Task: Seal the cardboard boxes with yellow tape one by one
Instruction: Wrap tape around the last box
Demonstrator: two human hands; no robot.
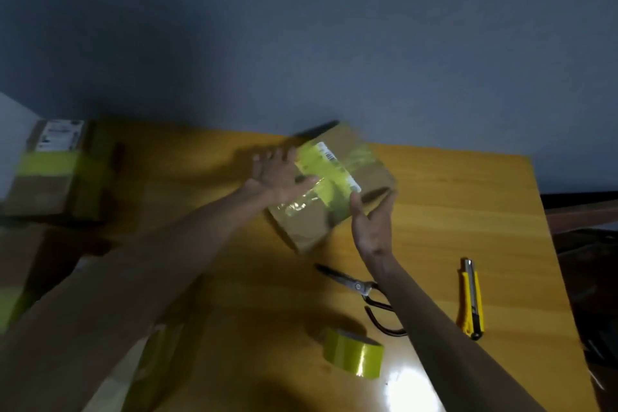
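Two flat grips brace one taped box [311, 227] mid-worktop [451, 211].
I lay the left grip [281, 177] released and spread on top, likely smoothing the yellow strip. The right grip [371, 221], fingers straight, props the near corner. Tape roll [354, 356], scissors [364, 291] and knife [471, 298] lie near, within reach for further sealing.

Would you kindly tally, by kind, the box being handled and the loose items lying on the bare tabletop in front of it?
Cardboard box: 1
Yellow tape roll: 1
Scissors: 1
Yellow utility knife: 1
Total: 4
The blurred boxes at the left edge are left out.
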